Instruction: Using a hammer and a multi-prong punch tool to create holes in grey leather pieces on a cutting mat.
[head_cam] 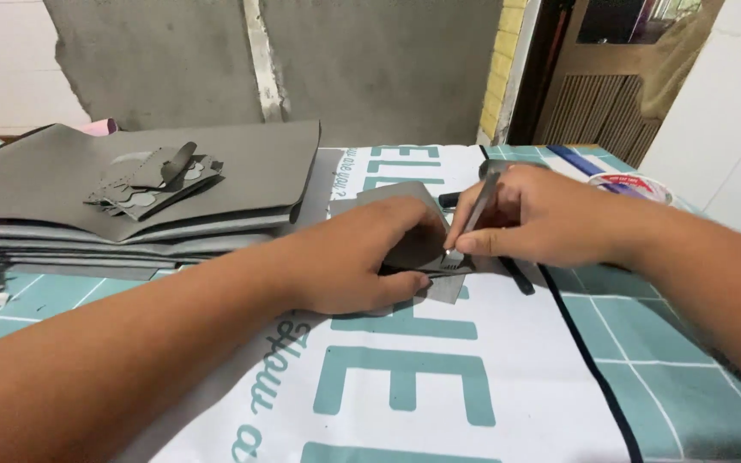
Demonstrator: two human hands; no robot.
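Pressing flat on a small grey sheet piece [422, 244], the left hand [362, 257] lies palm down with its fingers spread only slightly, pinning the piece near the middle of the printed white and teal table cover [439, 377]. The right hand [542, 219] is closed in a narrow pinch around a slim metal tool [472, 221], whose tip meets the piece just beside the left fingertips. A stack of large grey sheets [130, 184] sits toward the cover's far left corner.

Matt grey sheets [216, 167], shiny metal tool [473, 219]
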